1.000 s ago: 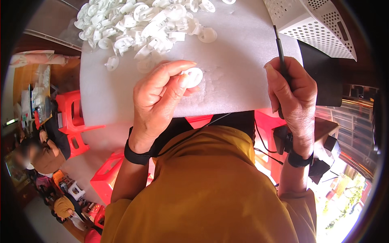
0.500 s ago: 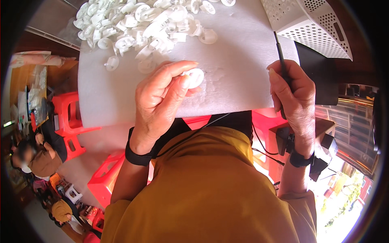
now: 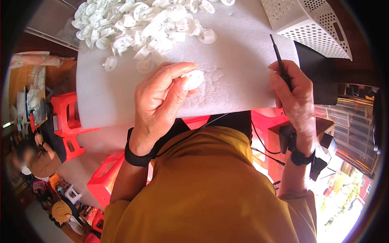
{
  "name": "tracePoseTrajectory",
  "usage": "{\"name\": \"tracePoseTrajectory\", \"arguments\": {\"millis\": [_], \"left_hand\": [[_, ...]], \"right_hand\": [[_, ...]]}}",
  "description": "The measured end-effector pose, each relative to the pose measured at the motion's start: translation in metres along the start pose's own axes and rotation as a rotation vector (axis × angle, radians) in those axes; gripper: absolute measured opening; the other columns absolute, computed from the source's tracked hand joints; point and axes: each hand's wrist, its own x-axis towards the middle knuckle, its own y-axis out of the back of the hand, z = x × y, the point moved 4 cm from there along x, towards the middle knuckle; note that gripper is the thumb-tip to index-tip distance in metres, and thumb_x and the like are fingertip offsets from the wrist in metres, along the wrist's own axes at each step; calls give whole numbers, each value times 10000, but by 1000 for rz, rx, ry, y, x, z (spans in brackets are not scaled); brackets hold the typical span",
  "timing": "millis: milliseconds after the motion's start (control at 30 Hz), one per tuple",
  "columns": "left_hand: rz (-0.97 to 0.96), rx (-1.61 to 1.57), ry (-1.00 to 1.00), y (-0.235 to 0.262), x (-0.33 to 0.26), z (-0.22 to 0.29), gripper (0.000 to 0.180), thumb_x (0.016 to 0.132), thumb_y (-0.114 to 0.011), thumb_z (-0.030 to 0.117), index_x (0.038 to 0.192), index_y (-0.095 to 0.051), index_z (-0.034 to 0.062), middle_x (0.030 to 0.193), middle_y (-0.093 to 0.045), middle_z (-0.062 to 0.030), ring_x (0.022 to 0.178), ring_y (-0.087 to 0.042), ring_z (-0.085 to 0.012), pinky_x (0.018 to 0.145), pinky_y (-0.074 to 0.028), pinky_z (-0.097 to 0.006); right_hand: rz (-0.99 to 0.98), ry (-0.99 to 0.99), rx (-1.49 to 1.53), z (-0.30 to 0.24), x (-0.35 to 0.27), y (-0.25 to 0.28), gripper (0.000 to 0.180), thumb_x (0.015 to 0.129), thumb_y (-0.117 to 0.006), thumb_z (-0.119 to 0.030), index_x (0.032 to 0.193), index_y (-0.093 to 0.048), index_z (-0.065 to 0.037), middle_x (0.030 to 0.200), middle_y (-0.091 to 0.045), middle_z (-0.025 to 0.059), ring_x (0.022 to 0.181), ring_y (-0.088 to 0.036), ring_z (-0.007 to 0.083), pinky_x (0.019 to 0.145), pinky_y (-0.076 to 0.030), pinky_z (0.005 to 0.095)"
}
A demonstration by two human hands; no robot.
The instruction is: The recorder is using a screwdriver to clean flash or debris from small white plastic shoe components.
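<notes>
Between the thumb and fingers of my left hand (image 3: 160,99) is a small round white plastic part (image 3: 196,79), held above the near part of a white foam-covered work surface (image 3: 239,60). My right hand (image 3: 295,89) is closed around the dark handle of a thin black tool like a screwdriver (image 3: 278,56), whose shaft points up and slightly left. The tool is well apart from the white part. Beyond my left hand lies a heaped pile of similar white plastic parts (image 3: 137,28), with a few loose at its near edge.
A white perforated plastic basket (image 3: 312,30) stands at the far right. Red plastic stools (image 3: 106,178) are around me, and dark cables (image 3: 263,139) hang by my right side. Other people (image 3: 42,160) sit at the far left. A cardboard box (image 3: 324,126) is at the right.
The tool has tilted a little in my right hand, its tip shifting slightly left and nearer. My left hand keeps its hold on the white part, almost unmoved.
</notes>
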Motion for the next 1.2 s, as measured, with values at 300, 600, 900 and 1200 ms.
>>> {"name": "tracePoseTrajectory", "arguments": {"millis": [300,600,900,1200], "left_hand": [[-22,12,-2,2,0,-1,232,958,-498,62,1125,-603,-59,994,-624,-103,826,-645,-156,696,-539,-266],[-14,4,-1,0,-1,-2,229,957,-499,62,1120,-606,-59,992,-622,-101,838,-641,-152,696,-543,-265],[-31,45,-24,-2,0,-1,208,951,-510,51,1100,-615,-52,992,-622,-98,857,-637,-151,698,-547,-267],[-6,98,8,-5,-3,1,211,953,-510,62,1104,-612,-44,989,-636,-94,851,-643,-146,701,-542,-263]], "right_hand": [[-6,-5,-68,6,4,3,168,910,-598,-159,987,-583,-10,635,-443,-53,568,-372,29,504,-323,208],[-3,26,-149,2,4,-2,166,907,-592,-154,988,-587,-9,626,-470,-6,573,-397,61,522,-355,234],[-5,36,-171,1,2,-4,166,904,-587,-149,981,-588,-3,628,-498,16,573,-429,73,529,-380,240],[37,155,-173,9,1,-1,172,899,-587,-164,965,-587,-5,635,-528,43,566,-468,93,537,-409,259]]}}
